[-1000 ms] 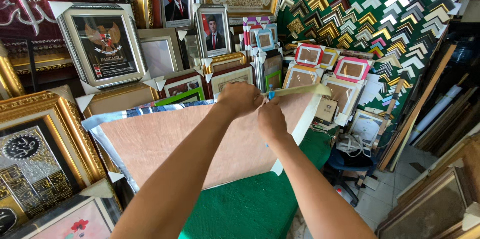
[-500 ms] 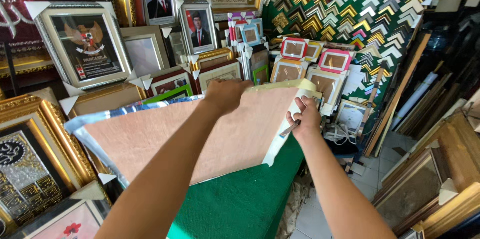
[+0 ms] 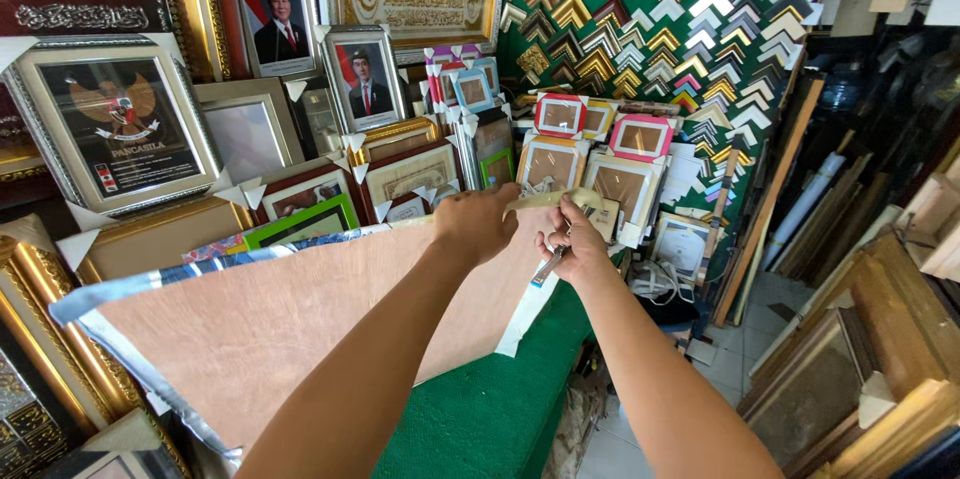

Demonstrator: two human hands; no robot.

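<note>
Gripping the top edge of the backing board (image 3: 300,329), the left hand (image 3: 478,224) steadies it over the green counter (image 3: 480,419). Right hand (image 3: 572,244) pinches tape strip (image 3: 545,201) and small tool (image 3: 548,267). Advisable: keep strip taut, aligned along edge.

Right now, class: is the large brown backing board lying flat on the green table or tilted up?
Tilted up. The large brown backing board has its far edge raised under the left hand, above the green table.

Both hands (image 3: 475,224) (image 3: 572,244) forward, fingers curled
</note>
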